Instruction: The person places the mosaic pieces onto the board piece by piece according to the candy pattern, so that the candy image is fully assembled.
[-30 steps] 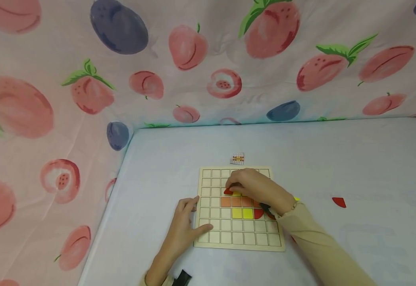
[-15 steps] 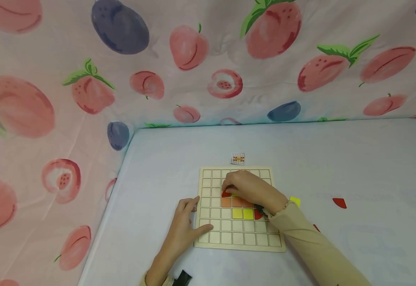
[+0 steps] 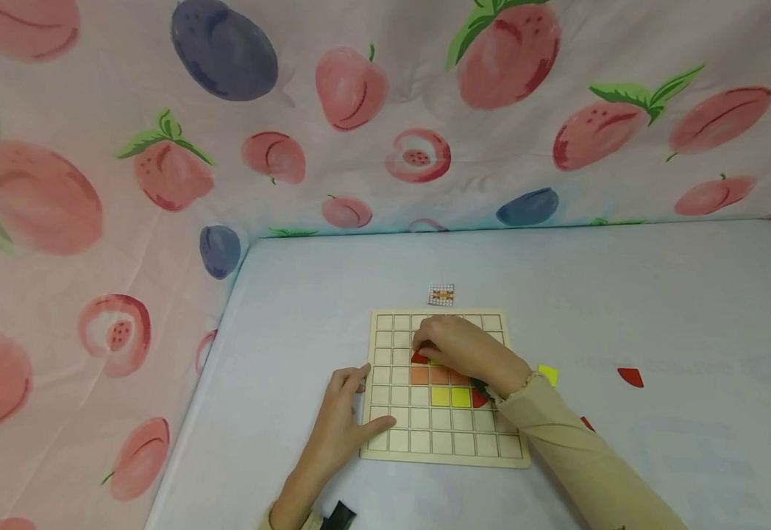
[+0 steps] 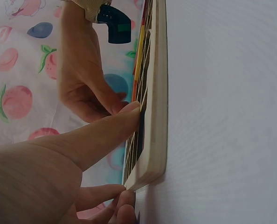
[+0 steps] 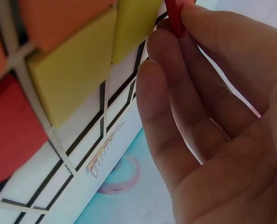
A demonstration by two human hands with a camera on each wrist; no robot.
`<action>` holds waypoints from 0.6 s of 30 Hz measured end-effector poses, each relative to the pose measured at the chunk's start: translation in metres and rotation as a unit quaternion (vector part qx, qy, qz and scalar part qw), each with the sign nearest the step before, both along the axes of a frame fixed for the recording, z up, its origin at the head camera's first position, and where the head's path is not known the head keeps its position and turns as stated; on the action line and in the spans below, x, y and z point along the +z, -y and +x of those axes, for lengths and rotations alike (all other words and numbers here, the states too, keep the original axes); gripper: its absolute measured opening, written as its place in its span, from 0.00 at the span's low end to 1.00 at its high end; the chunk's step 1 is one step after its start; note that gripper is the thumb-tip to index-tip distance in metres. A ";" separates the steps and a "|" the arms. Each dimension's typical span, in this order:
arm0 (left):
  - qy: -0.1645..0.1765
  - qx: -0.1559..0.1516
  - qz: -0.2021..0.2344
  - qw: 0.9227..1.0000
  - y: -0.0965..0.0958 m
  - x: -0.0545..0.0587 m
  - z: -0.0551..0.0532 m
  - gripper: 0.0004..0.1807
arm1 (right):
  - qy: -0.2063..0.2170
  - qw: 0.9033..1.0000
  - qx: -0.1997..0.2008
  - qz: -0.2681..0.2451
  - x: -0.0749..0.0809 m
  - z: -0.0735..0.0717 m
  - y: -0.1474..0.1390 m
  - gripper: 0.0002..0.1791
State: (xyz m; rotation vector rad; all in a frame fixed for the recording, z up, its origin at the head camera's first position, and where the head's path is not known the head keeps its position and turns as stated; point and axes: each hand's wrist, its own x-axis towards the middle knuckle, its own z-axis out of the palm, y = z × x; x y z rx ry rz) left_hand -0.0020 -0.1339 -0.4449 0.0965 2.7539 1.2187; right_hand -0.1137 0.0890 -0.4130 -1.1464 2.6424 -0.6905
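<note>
A pale wooden grid board (image 3: 452, 443) lies on the table. My left hand (image 3: 344, 419) rests at its left edge, thumb straight on the top face and the other fingers along the side; the left wrist view shows the thumb pressing the board's face (image 4: 158, 102). Between thumb and fingers, my right hand (image 3: 465, 344) pinches a red quarter-circle tile (image 3: 418, 358), which stands tilted in the right wrist view. That tile is just above the row of orange tiles (image 3: 429, 375), beside yellow tiles (image 5: 75, 70) partly hidden by the hand. Below the orange row are yellow tiles (image 3: 450, 397) and a red one (image 3: 479, 398).
A small printed pattern card (image 3: 441, 294) lies behind the board. To the right are a loose yellow tile (image 3: 548, 375), a red quarter-circle tile (image 3: 630, 377) and another red piece (image 3: 587, 424) half under the sleeve. A fruit-print cloth (image 3: 359, 169) hangs behind and at left.
My right hand has shifted slightly left and toward me, bringing the red tile down close to the orange row. The sleeve has uncovered the loose yellow tile. My left hand stays put.
</note>
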 end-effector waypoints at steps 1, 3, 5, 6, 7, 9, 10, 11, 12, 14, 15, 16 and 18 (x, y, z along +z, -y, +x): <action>0.003 0.002 0.001 1.000 0.000 0.000 0.000 0.47 | 0.002 1.000 -0.001 -0.001 0.000 0.000 0.000 0.03; 0.003 0.002 0.000 1.000 0.000 0.000 0.000 0.47 | 0.005 1.000 -0.003 -0.001 0.001 0.000 0.000 0.03; 0.006 0.004 0.000 1.000 0.000 0.001 0.000 0.47 | 0.008 1.000 -0.003 -0.001 0.001 0.000 0.001 0.03; 0.007 0.004 0.001 1.000 0.000 0.000 0.000 0.47 | 0.009 1.000 -0.003 0.001 0.002 0.001 0.001 0.03; 0.007 0.004 0.001 1.000 0.000 0.001 0.000 0.47 | 0.011 1.000 -0.004 0.002 0.002 0.001 0.002 0.03; 0.007 0.004 0.002 1.000 0.000 0.000 0.000 0.47 | 0.012 1.000 -0.004 0.007 0.002 0.001 0.003 0.02; 0.008 0.005 0.002 1.000 0.000 0.000 0.000 0.47 | 0.011 1.000 -0.004 0.009 0.002 0.001 0.003 0.02; 0.008 0.005 0.002 1.000 0.000 0.000 0.000 0.47 | 0.010 1.000 -0.004 0.011 0.002 0.000 0.003 0.02; 0.008 0.006 0.002 1.000 0.000 0.000 0.000 0.47 | 0.012 1.000 -0.007 0.012 0.002 0.001 0.004 0.02; 0.008 0.006 0.001 1.000 0.000 0.000 0.000 0.47 | 0.012 1.000 -0.007 0.009 0.001 0.000 0.004 0.02; 0.008 0.006 0.001 1.000 0.000 0.000 0.000 0.47 | 0.012 1.000 -0.007 0.005 0.001 0.000 0.003 0.02; 0.008 0.006 0.000 1.000 0.000 0.000 -0.001 0.47 | 0.012 1.000 -0.007 0.001 0.001 0.000 0.003 0.02; 0.007 0.006 -0.001 1.000 0.000 0.000 -0.001 0.47 | 0.012 1.000 -0.008 -0.006 0.000 0.000 0.003 0.02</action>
